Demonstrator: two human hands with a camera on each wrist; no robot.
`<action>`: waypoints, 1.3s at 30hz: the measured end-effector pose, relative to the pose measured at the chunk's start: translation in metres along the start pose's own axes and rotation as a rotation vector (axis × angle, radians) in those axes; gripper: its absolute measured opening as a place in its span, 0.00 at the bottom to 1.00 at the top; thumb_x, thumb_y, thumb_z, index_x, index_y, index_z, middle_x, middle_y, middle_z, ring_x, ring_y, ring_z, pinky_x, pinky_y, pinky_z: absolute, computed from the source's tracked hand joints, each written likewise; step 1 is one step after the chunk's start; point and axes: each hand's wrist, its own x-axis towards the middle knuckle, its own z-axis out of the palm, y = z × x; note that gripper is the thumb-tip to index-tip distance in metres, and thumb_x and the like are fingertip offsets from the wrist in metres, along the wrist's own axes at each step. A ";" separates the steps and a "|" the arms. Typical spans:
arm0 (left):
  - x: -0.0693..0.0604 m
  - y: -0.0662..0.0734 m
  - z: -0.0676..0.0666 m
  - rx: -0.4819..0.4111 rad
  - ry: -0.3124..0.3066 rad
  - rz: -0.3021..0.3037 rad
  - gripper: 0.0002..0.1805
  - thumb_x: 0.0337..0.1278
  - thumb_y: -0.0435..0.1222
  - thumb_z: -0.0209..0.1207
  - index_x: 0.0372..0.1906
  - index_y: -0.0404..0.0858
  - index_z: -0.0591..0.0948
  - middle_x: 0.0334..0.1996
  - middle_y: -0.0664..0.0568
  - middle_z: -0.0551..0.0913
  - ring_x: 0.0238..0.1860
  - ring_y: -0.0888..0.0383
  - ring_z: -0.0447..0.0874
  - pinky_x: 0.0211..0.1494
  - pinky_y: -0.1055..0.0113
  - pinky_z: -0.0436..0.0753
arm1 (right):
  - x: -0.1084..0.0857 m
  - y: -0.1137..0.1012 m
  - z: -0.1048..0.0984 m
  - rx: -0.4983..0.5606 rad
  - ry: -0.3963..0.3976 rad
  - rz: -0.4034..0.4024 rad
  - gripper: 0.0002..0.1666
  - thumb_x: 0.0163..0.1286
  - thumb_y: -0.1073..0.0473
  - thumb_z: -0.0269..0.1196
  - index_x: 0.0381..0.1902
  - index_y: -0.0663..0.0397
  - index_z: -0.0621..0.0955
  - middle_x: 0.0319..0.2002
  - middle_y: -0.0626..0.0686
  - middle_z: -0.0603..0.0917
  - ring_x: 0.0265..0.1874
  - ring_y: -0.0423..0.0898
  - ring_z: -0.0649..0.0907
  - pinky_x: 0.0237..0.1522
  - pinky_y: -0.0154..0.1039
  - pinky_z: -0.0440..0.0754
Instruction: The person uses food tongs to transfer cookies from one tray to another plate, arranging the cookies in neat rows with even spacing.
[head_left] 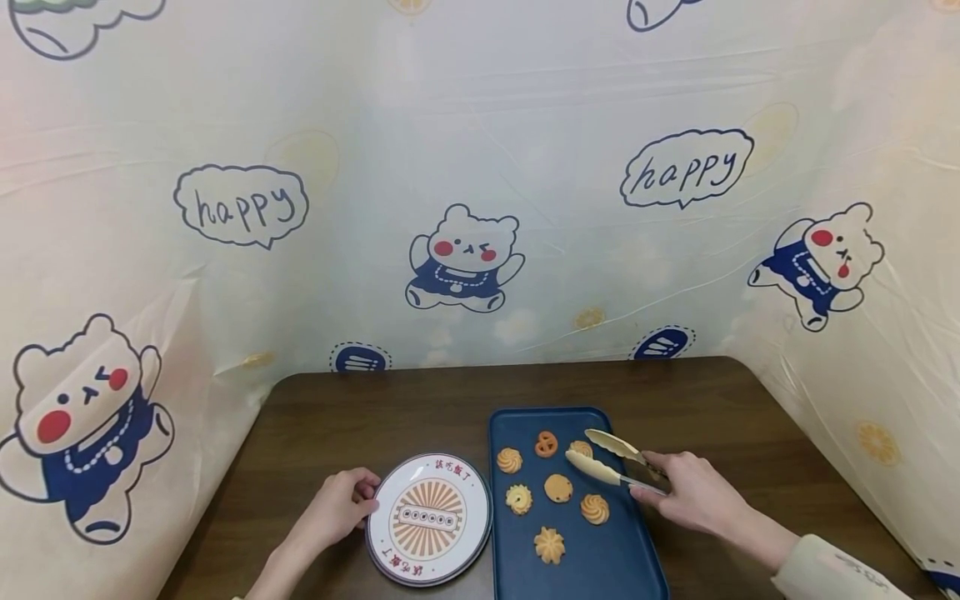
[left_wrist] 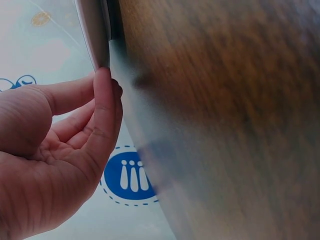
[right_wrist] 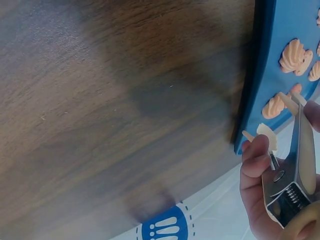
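A: What's happening?
B: The right hand (head_left: 693, 492) is gripping parted tongs (head_left: 596, 469), seemingly lining up a cookie (head_left: 581, 448) on the blue tray (head_left: 607, 558); the left hand (head_left: 337, 504) is pinching the plate (head_left: 427, 521) alongside.
A: Calling for?
B: Squeezing, probably.

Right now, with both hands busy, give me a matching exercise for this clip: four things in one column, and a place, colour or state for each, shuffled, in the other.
Things
1. Tongs
2. Printed plate
3. Tray
4. Pretzel-shaped cookie

Places, colours, states
A. Dark blue all over
B. Lying near the far end of a flat surface with a raised rim
C. Held in the right hand, tips apart
D. White, pinched at its edge by the left hand

Pairs: 1-C, 2-D, 3-A, 4-B
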 end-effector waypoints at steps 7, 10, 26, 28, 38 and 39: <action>0.001 0.000 0.000 -0.006 -0.002 0.001 0.11 0.53 0.20 0.65 0.43 0.29 0.82 0.29 0.49 0.77 0.28 0.56 0.77 0.24 0.65 0.83 | 0.001 -0.001 0.001 0.004 -0.024 -0.002 0.35 0.62 0.46 0.71 0.58 0.66 0.80 0.17 0.44 0.72 0.11 0.40 0.70 0.14 0.34 0.66; 0.001 0.000 0.000 -0.005 -0.006 0.006 0.11 0.54 0.21 0.65 0.43 0.29 0.81 0.29 0.50 0.77 0.29 0.56 0.77 0.24 0.65 0.83 | 0.001 -0.001 0.002 0.013 -0.036 0.002 0.34 0.63 0.46 0.71 0.59 0.65 0.80 0.17 0.44 0.72 0.11 0.40 0.71 0.14 0.33 0.66; 0.001 -0.002 0.000 -0.019 -0.012 -0.005 0.11 0.54 0.20 0.65 0.42 0.29 0.81 0.29 0.49 0.77 0.29 0.56 0.77 0.24 0.66 0.84 | 0.001 0.000 0.001 0.047 -0.067 -0.025 0.32 0.67 0.48 0.68 0.60 0.66 0.78 0.17 0.45 0.73 0.11 0.40 0.72 0.12 0.33 0.68; 0.002 -0.002 0.000 -0.012 -0.017 -0.007 0.11 0.54 0.21 0.65 0.43 0.29 0.81 0.29 0.49 0.77 0.29 0.56 0.77 0.25 0.65 0.84 | 0.001 -0.001 0.001 0.037 -0.061 -0.032 0.32 0.67 0.48 0.68 0.60 0.66 0.79 0.17 0.44 0.73 0.11 0.39 0.72 0.12 0.33 0.67; 0.002 -0.003 0.000 -0.007 -0.025 -0.018 0.11 0.55 0.21 0.65 0.43 0.29 0.82 0.30 0.50 0.77 0.29 0.57 0.77 0.25 0.65 0.84 | 0.006 -0.010 -0.006 0.025 -0.011 -0.127 0.30 0.68 0.50 0.67 0.59 0.66 0.79 0.16 0.42 0.72 0.10 0.36 0.70 0.11 0.31 0.67; 0.001 -0.003 0.000 -0.008 -0.026 -0.019 0.11 0.55 0.21 0.65 0.43 0.29 0.82 0.30 0.50 0.77 0.29 0.57 0.77 0.25 0.65 0.84 | 0.006 -0.012 -0.006 0.022 -0.005 -0.141 0.30 0.68 0.50 0.67 0.59 0.66 0.79 0.16 0.41 0.72 0.10 0.35 0.70 0.11 0.31 0.67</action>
